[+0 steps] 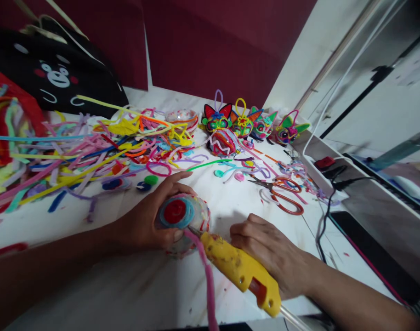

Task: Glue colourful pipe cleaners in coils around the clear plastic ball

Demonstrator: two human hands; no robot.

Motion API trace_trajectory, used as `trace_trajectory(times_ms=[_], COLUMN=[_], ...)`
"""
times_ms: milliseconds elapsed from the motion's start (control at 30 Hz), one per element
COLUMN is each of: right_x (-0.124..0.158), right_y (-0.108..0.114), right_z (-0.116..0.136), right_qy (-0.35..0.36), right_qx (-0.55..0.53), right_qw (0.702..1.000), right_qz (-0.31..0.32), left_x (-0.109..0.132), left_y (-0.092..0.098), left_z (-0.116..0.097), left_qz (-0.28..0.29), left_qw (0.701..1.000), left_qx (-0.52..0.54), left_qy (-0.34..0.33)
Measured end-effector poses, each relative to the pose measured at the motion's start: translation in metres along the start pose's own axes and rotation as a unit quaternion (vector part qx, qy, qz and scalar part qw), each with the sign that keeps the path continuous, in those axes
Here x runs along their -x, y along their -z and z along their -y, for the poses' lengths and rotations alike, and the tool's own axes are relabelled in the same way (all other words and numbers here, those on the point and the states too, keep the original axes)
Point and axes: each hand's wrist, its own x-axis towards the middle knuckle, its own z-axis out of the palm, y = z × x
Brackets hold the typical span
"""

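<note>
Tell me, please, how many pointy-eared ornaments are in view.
4, left to right along the back: a red-eared ornament, an orange-eared ornament, a pink-and-green-eared ornament and a green-eared ornament at the right end. Others may be hidden.

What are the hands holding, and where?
The left hand holds the ball around one side; the right hand grips the glue gun, seemingly by its handle.

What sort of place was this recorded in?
Likely a handicraft workspace, though whether at home or in a workshop I can't tell: heaped pipe cleaners, a yellow hot-glue gun in the right hand, and cat-eared ornaments show it.
</note>
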Motion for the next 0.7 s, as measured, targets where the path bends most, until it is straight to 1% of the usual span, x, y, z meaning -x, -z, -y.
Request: trace_trajectory(times_ms=[67, 233, 367, 500, 700], right_x=[0.000, -0.001, 0.000, 0.000, 0.000], right_y=[0.000, 0.000, -0.002, -0.002, -0.002], right_z=[-0.001, -0.002, -0.003, -0.004, -0.006], right_qy=[0.000, 0.000, 0.005, 0.003, -0.008], right_qx=[0.002, 0.004, -0.009, -0.021, -0.023], right_qw=[1.000, 1.000, 1.000, 1.000, 1.000], right_qz=[-0.002, -0.005, -0.017, -0.018, -0.012], left_x=[0.001, 0.002, 0.002, 0.002, 0.004], left_y=[0.001, 0.003, 0.004, 0.006, 0.007], left_z=[0.001, 0.003, 0.005, 0.006, 0.011], left_qz=[-0.001, 0.008, 0.017, 0.025, -0.004], left_qw=[1.000, 1.000, 0.999, 0.999, 0.999], left_qx=[-0.010, -0.018, 0.000, -0.007, -0.019], left_qy=[0.009, -0.023, -0.029, -0.027, -0.025])
